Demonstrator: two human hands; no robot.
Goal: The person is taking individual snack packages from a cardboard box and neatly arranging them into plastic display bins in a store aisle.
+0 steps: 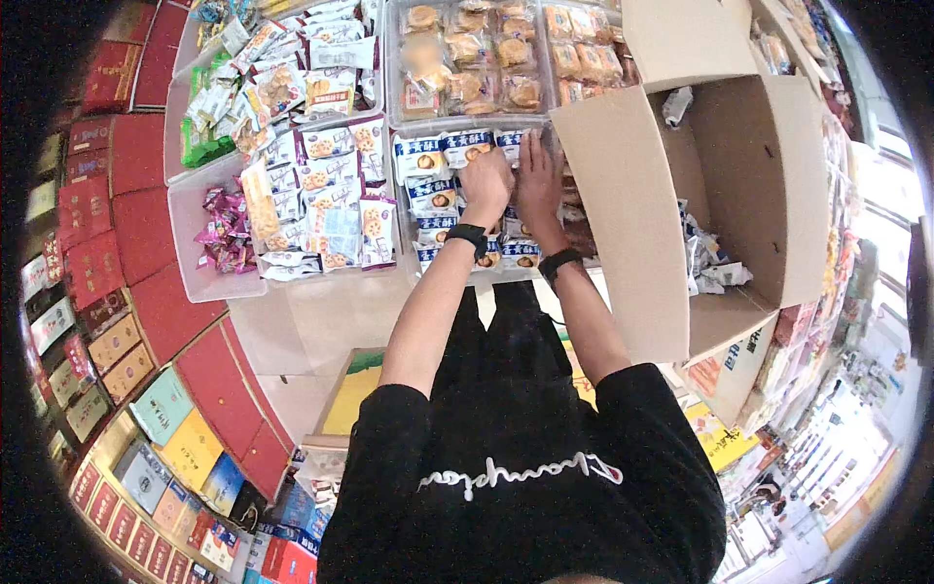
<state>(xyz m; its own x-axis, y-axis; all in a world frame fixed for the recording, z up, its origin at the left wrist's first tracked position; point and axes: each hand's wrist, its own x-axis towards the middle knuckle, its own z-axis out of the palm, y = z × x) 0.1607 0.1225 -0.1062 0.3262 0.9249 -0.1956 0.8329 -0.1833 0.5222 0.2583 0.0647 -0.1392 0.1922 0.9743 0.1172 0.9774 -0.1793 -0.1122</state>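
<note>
Both of my hands are over a clear plastic bin (400, 186) of blue-and-white wrapped pastry packets (431, 194), which lie in rows. My left hand (487, 181) is curled on top of the packets, with its fingertips hidden, so I cannot tell whether it grips one. Beside it, my right hand (538, 182) rests flat near the bin's right side, fingers stretched forward over the packets. A dark band circles each wrist.
An open cardboard box (730, 160) with a few loose packets inside stands at the right, its flap (627, 219) reaching towards the bin. Bins of wrapped cookies (325, 190), purple sweets (226, 230) and round cakes (467, 87) adjoin. Red boxes (149, 233) line the left.
</note>
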